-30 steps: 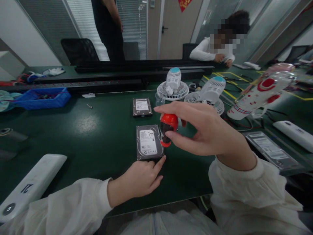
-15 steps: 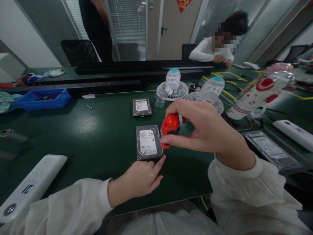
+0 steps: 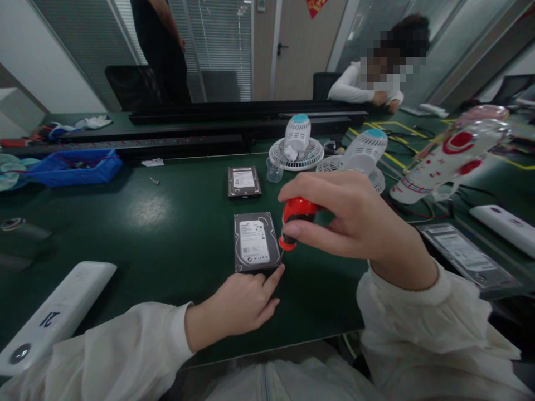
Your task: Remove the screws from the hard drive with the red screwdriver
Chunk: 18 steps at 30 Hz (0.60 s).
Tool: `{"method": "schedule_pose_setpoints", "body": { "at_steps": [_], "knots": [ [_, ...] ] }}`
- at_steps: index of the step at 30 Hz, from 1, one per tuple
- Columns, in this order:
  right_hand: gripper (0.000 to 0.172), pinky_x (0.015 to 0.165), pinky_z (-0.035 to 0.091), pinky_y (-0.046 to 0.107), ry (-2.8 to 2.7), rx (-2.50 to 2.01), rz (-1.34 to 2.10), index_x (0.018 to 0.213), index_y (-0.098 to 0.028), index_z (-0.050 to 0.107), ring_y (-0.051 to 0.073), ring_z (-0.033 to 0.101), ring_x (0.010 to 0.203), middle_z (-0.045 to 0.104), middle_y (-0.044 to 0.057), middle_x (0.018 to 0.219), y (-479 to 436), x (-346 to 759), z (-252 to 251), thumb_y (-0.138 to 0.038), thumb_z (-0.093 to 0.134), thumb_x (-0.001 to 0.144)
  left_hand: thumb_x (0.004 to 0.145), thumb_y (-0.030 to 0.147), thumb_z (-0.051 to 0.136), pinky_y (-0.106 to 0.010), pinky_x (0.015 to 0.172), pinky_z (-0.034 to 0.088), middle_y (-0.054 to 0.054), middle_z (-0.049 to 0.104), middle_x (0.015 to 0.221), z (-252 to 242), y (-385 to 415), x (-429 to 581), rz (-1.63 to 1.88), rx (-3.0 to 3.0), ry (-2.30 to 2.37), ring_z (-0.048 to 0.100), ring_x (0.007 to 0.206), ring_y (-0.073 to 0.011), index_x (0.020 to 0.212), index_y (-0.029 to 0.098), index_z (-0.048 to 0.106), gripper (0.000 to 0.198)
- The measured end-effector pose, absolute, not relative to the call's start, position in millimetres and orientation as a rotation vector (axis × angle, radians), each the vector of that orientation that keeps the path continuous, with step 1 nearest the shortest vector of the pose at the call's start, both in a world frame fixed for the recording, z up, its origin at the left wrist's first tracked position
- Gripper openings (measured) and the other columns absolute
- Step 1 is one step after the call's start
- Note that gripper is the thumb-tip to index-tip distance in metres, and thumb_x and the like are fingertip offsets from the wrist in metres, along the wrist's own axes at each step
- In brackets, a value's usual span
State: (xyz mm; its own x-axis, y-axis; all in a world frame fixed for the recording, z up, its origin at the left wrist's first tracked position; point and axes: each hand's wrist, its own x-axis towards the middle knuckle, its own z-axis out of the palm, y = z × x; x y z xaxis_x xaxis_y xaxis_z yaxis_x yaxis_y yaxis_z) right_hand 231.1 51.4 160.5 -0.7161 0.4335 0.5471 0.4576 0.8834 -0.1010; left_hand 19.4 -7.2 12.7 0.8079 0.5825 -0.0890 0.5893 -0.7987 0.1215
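Observation:
My right hand (image 3: 340,217) grips a short screwdriver with a red and black handle (image 3: 300,208). Its thin shaft points down at the lower right corner of a hard drive (image 3: 254,243), which lies label up on the green table. Against the drive's near edge rests my left hand (image 3: 240,303), index finger stretched to that same corner and the other fingers partly curled, with nothing held. Whether the tip sits in a screw is too small to tell. A second hard drive (image 3: 243,182) lies farther back.
Behind my right hand stand two white fans (image 3: 297,136) (image 3: 365,150) and a clear cup (image 3: 274,169). A patterned bottle (image 3: 443,161) and another drive (image 3: 468,253) are at right. At left are a blue tray (image 3: 79,171) and a white device (image 3: 56,314). Two people are beyond the table.
The screwdriver handle has turned and tilted to the right in my right hand, and its shaft now shows at the drive's corner. My left hand has stayed in place.

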Motion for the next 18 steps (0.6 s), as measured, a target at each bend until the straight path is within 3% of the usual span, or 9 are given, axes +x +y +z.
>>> {"method": "schedule_pose_setpoints", "body": {
  "at_steps": [3, 5, 12, 16, 18],
  "knots": [
    [0.027, 0.078, 0.050, 0.033, -2.462, -0.578, 0.041, 0.115, -0.013, 0.065, 0.020, 0.067, 0.092, 0.071, 0.011, 0.104, 49.8, 232.3, 160.7, -0.030, 0.050, 0.099, 0.107, 0.037, 0.040, -0.040, 0.072, 0.061, -0.014, 0.075, 0.098, 13.0, -7.4, 19.5, -0.070, 2.847, 0.926, 0.075, 0.084, -0.0273, 0.160, 0.004, 0.034, 0.063],
    [0.028, 0.082, 0.051, 0.033, -2.444, -0.582, 0.042, 0.120, -0.013, 0.064, 0.020, 0.069, 0.096, 0.073, 0.010, 0.108, 49.1, 232.4, 159.6, -0.026, 0.053, 0.097, 0.107, 0.037, 0.041, -0.040, 0.072, 0.061, -0.014, 0.075, 0.100, 12.8, -7.6, 19.5, -0.076, 2.840, 0.929, 0.075, 0.085, -0.0276, 0.160, 0.004, 0.034, 0.063],
    [0.033, 0.065, 0.043, 0.029, -2.490, -0.647, -0.073, 0.114, -0.012, 0.066, 0.017, 0.061, 0.077, 0.069, 0.007, 0.093, 53.2, 232.2, 159.4, -0.041, 0.057, 0.101, 0.106, 0.037, 0.042, -0.042, 0.073, 0.062, -0.015, 0.075, 0.101, 13.1, -7.9, 19.3, -0.053, 2.843, 0.925, 0.075, 0.086, -0.0285, 0.160, 0.003, 0.033, 0.064],
    [0.037, 0.080, 0.050, 0.035, -2.537, -0.552, 0.105, 0.127, -0.009, 0.058, 0.022, 0.064, 0.099, 0.066, 0.015, 0.117, 53.8, 233.8, 160.9, -0.027, 0.049, 0.096, 0.107, 0.037, 0.041, -0.042, 0.072, 0.062, -0.014, 0.075, 0.099, 13.9, -7.9, 18.6, -0.077, 2.839, 0.925, 0.075, 0.086, -0.0283, 0.159, 0.003, 0.033, 0.063],
    [0.037, 0.084, 0.051, 0.033, -2.527, -0.554, 0.117, 0.130, -0.008, 0.056, 0.020, 0.066, 0.100, 0.068, 0.014, 0.117, 53.0, 233.1, 159.9, -0.023, 0.049, 0.096, 0.107, 0.037, 0.041, -0.040, 0.072, 0.062, -0.013, 0.075, 0.098, 13.7, -7.9, 18.6, -0.078, 2.843, 0.930, 0.075, 0.084, -0.0275, 0.159, 0.004, 0.033, 0.063]
  ]
}}
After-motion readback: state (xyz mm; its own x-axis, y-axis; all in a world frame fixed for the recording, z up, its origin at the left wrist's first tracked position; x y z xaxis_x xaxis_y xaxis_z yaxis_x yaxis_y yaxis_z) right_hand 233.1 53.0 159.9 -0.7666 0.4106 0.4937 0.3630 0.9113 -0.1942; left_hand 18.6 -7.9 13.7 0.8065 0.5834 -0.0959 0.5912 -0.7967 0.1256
